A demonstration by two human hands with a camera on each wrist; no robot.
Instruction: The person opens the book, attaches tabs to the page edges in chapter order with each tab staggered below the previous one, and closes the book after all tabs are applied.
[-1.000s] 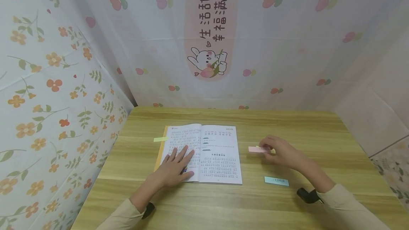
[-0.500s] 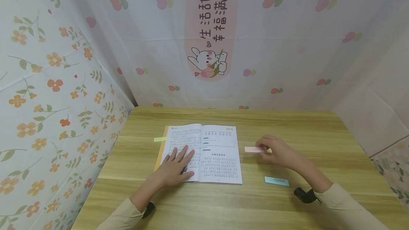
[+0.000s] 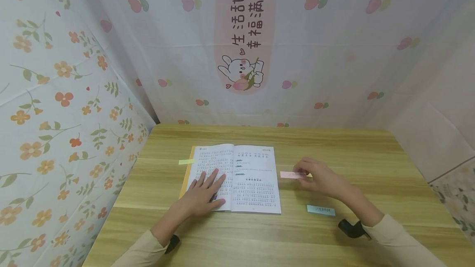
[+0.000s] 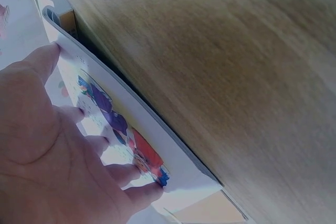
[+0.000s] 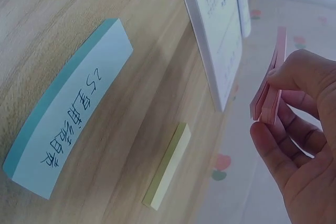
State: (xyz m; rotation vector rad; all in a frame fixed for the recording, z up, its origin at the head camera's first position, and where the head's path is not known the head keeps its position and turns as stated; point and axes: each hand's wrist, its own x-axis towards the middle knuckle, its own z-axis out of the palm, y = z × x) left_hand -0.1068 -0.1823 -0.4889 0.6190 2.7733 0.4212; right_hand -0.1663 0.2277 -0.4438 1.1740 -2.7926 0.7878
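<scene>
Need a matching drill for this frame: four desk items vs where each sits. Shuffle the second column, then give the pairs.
Things:
1. pink sticky notes
2. blue sticky pad
3. open book
4. green sticky tab

Places:
A. flat under the left hand
B. lying on the table near the right forearm, handwriting on top
C. jutting out past the book's left edge
D. pinched in the right hand, clear of the table

Pairs: 1-D, 2-B, 3-A, 4-C
</scene>
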